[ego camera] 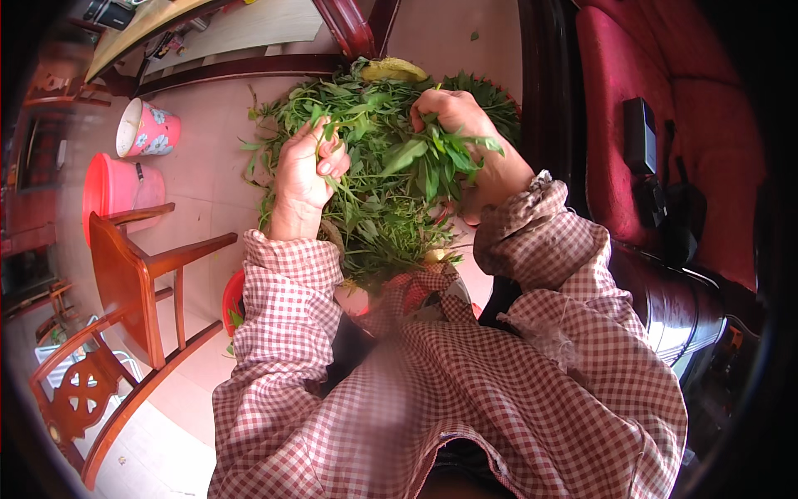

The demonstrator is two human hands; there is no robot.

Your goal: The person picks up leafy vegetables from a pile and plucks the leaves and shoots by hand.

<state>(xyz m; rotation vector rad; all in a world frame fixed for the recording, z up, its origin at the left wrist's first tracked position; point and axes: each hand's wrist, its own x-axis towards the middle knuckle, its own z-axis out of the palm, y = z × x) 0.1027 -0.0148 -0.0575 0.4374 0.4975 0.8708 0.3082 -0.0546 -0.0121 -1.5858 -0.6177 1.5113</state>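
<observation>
A large heap of leafy green stems [368,218] lies on the tiled floor before me. Over its left part, my left hand [298,178] is closed with a thin leafy sprig [328,130] pinched at its fingers. My right hand [460,113] is raised over the right part of the heap and grips a bunch of leafy greens [433,163], whose leaves hang down below the wrist. The two hands are apart. Checked sleeves cover both forearms, and a checked garment [436,374] spreads over my lap, hiding the near edge of the heap.
To the left stand a floral bin [149,128], a pink bucket [124,190] and a wooden chair [128,293]. A table with a dark red leg [349,28] is beyond the heap. On the right, a red sofa [614,118] holds a dark box [640,136]. A red container [233,302] is partly hidden beside my left sleeve.
</observation>
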